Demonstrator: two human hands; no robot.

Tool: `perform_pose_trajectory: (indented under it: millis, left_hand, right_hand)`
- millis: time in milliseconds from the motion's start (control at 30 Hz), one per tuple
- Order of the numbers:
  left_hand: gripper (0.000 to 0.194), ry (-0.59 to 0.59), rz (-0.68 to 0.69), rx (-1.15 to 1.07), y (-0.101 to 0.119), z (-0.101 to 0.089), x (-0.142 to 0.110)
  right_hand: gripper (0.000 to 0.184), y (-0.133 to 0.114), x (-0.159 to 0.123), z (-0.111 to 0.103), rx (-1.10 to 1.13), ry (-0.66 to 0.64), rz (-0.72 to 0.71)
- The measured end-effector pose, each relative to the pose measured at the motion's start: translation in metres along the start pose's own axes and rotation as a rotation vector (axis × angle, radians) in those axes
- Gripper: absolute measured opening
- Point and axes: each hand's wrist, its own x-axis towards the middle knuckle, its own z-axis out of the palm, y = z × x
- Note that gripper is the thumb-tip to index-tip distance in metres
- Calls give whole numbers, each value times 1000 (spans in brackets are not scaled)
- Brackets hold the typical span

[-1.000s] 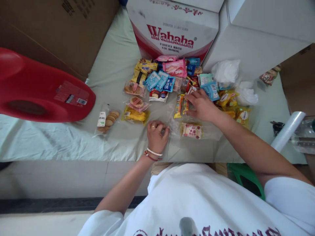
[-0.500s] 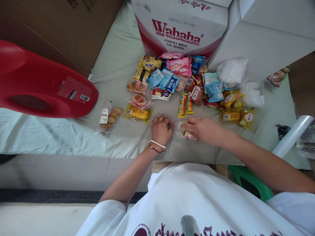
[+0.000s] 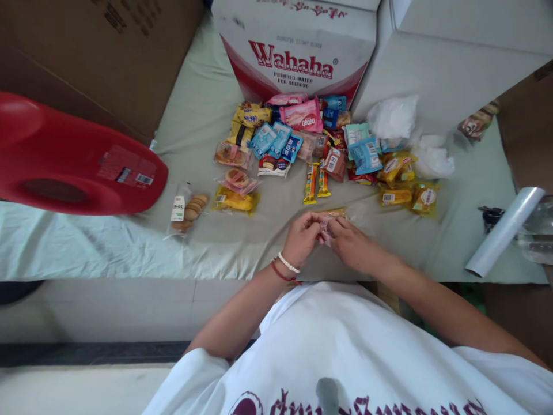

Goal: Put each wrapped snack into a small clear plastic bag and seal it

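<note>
My left hand [image 3: 300, 239] and my right hand [image 3: 352, 243] meet near the table's front edge. Fingers of both are pinched together on a small clear snack packet [image 3: 330, 213], pinkish near the fingertips and yellowish at its far side. Its contents are mostly covered by my hands. Just beyond it lie two slim yellow snack bars [image 3: 310, 183]. Left of my hands rests a yellow-wrapped snack [image 3: 235, 200], with a pink-labelled round cake packet [image 3: 238, 180] against it. Further left is a clear bag of biscuits [image 3: 195, 210].
Several mixed snack packets [image 3: 300, 115] lie heaped before the Wahaha carton [image 3: 294, 63]. Yellow snack packs [image 3: 395, 196] and white bundles [image 3: 393, 117] sit to the right. A red plastic container [image 3: 82, 155] occupies the left; a plastic film roll [image 3: 505, 233] lies at the right edge.
My left hand has moved right to meet my right hand, and both now grip the packet. The camera view has shifted slightly.
</note>
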Motion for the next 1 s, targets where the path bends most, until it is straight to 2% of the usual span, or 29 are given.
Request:
perform_pose_trajectory:
  millis: [67, 133, 200, 267, 300, 367, 433, 567, 700, 733, 800, 900, 1000]
  left_hand:
    - [26, -26, 120, 167, -4, 7, 0]
    - [37, -32, 300, 443, -10, 8, 0]
    - [42, -44, 435, 699, -16, 8, 0]
    - [45, -56, 468, 871, -21, 10, 0]
    - [46, -43, 456, 943, -23, 11, 0]
    - [43, 16, 415, 1072, -23, 14, 2]
    - [37, 93, 384, 1158, -20, 16, 4]
    - [29, 198, 382, 1160, -16, 20, 8]
    - [52, 348, 383, 1043, -21, 19, 17]
    - [53, 354, 366, 1025, -23, 18, 21]
    - [42, 320, 324, 1009, -24, 15, 26]
    - [32, 255, 309, 977, -20, 17, 30]
    - [31, 272, 425, 967, -17, 28, 23]
  right_hand:
    - [34, 6, -12, 0, 136, 71, -56]
    - [38, 16, -24, 1, 311, 167, -53]
    - [36, 29, -32, 6, 416, 329, 150]
    - [40, 45, -36, 16, 388, 494, 453]
    - [45, 52, -37, 22, 350, 534, 569]
    - [42, 65, -39, 32, 290, 512, 663]
    - [27, 68, -42, 35, 251, 489, 652]
    - [21, 47, -40, 19, 259, 598, 576]
    - [19, 18, -12, 5, 361, 457, 459]
    - [19, 14, -4, 6, 380, 435, 437]
    - [19, 10, 7, 12, 459, 454, 440]
    - [20, 11, 7, 23, 751, 532, 521]
    - [21, 13, -7, 31, 1207, 635, 628]
